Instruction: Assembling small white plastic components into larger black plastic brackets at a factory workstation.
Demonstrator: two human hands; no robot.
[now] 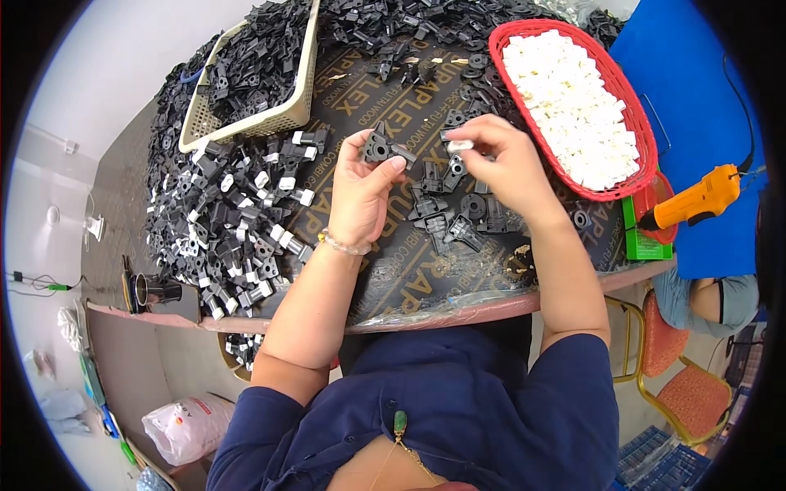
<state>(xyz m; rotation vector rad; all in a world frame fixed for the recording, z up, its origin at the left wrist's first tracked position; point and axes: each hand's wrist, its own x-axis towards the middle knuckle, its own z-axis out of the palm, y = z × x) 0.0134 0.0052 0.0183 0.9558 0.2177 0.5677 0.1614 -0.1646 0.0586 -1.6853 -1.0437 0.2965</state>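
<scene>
Between the thumb and fingers of my left hand (360, 192) is a black plastic part (380, 148) with a round hole and a short arm pointing right. My right hand (509, 168) pinches a small white plastic piece (460, 146), a little to the right of that black part and apart from it. Below my right hand lie several loose black plastic parts (449, 214) on the table (393, 270). To the left of my left forearm spreads a heap of black parts with white pieces on them (237, 221).
A red basket (524, 123) full of white pieces stands at the right. At the upper left, a cream basket (304, 102) holds black parts, with more heaped behind it (393, 20). An orange electric screwdriver (696, 199) lies by a green box (651, 241). Another person's arm (706, 301) shows at far right.
</scene>
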